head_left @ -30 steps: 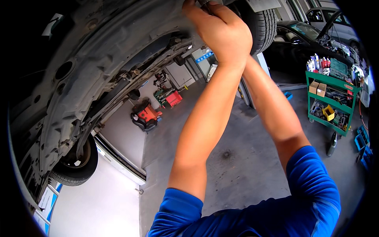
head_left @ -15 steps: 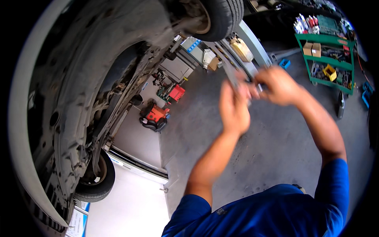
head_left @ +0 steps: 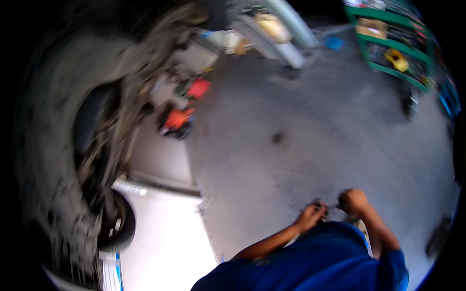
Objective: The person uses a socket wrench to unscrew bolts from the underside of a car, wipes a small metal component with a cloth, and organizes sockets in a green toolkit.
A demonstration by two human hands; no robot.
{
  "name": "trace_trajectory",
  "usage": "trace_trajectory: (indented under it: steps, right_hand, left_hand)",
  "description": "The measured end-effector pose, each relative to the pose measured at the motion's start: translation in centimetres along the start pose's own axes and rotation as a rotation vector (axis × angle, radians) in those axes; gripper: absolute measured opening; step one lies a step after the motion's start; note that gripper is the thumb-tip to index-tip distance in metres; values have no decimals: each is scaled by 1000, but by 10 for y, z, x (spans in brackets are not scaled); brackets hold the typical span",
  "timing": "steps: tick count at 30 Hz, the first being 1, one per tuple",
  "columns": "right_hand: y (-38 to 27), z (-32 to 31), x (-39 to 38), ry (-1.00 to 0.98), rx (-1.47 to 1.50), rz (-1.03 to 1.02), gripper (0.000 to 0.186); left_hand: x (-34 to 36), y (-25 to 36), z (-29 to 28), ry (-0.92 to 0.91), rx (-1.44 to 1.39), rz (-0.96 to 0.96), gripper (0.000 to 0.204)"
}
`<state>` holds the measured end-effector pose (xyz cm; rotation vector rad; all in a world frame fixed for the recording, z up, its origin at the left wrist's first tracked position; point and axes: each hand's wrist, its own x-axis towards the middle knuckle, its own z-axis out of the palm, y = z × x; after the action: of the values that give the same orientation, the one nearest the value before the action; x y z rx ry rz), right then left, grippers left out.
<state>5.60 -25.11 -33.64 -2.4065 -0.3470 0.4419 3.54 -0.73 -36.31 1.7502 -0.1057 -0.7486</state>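
Low in the picture, close in front of my blue shirt, both hands are held near each other. My left hand is closed, its fingers bent around something small and dark that blur hides. Just to the right, my right hand makes a fist around a dark thing, perhaps a handle. A thin light streak runs from it toward the left hand; I cannot tell whether the two held things touch. Motion blur smears the whole view.
A raised car's underside fills the left, with a wheel below. A green tool cart stands at the far right. Red equipment lies beside the grey floor. A lift post rises at the back.
Both hands have dropped from the middle of the picture to its lower part, close to my body. The grey flat tool seen at my left hand no longer shows clearly. The view has shifted.
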Motion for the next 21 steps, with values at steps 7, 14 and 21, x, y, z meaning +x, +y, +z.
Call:
trace_trajectory:
  steps: [7, 14, 21]
  right_hand:
    - [10, -13, 33, 154, 20, -147, 23]
    - [39, -54, 53, 2, 138, 53, 28]
    - [106, -123, 72, 164, 268, 298, 31]
  left_hand:
    - [29, 53, -27, 43, -400, -7, 63]
    - [123, 78, -28, -11, -249, -235, 47]
    - [257, 132, -7, -226, -72, -110, 22]
